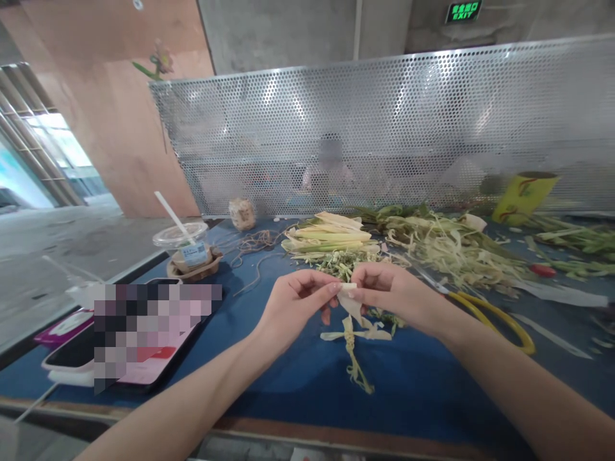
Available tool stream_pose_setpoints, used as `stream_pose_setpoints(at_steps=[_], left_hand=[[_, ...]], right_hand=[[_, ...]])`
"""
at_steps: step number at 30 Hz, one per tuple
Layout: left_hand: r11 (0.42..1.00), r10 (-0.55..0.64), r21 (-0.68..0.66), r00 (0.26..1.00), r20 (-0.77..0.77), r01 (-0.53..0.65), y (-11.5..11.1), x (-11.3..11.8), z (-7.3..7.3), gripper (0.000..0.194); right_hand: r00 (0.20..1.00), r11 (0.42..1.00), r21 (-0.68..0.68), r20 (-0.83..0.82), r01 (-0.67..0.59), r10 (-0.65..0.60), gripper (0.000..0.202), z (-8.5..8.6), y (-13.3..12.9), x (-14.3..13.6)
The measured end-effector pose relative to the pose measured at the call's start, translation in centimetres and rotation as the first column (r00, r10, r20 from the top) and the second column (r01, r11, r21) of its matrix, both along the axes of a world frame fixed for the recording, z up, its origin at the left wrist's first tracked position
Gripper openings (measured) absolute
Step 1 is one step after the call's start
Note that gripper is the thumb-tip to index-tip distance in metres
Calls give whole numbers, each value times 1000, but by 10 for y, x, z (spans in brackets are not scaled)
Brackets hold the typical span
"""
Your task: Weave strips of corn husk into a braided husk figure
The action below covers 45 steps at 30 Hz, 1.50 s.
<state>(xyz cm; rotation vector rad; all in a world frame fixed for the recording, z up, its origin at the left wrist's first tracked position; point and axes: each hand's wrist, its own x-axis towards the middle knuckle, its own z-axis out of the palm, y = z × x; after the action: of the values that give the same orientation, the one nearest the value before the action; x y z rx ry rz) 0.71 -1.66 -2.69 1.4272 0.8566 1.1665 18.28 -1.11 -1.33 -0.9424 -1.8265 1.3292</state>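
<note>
Between both hands is a pale strip of corn husk [350,302], pinched above the blue tabletop. My left hand [303,296] grips its left edge between thumb and fingers. On the other side my right hand [391,291] pinches the right edge the same way. Just below them a small tied husk figure [349,336] lies on the table, with arms spread like a cross and a thin tail. Behind the hands sits a stack of flat yellow-green husks [331,238], with small green plant bits [343,261] in front of it.
Yellow-handled scissors [500,317] lie right of my right hand. Shredded husks [446,246] and a yellow tube [523,198] are farther right. At left stand a lidded cup with straw [192,250], phones [72,349] and string [259,242]. A perforated metal screen [288,128] borders the back.
</note>
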Motion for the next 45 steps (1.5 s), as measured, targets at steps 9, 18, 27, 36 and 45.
stream_pose_setpoints(at_steps=[9,18,27,36,45], left_hand=[[1000,-18,21,999,-41,19,-1,-3,-1,17],[992,67,109,997,-43,-61,-2,0,-2,14],[997,-42,68,999,-23,44,1,2,-1,19],[994,-87,-62,996,-8,86,5,-4,-1,24],[990,-78,-117,997,-17,76,5,-3,0,26]], right_hand=[[999,999,38,33,8,-9,20,1,1,2],[993,987,112,-5,115,-116,14,-1,3,3],[989,989,30,-35,147,-146,12,-2,2,-2],[967,942,288,135,170,-216,9,1,-4,-1],[963,934,315,146,171,-226,9,0,-6,-3]])
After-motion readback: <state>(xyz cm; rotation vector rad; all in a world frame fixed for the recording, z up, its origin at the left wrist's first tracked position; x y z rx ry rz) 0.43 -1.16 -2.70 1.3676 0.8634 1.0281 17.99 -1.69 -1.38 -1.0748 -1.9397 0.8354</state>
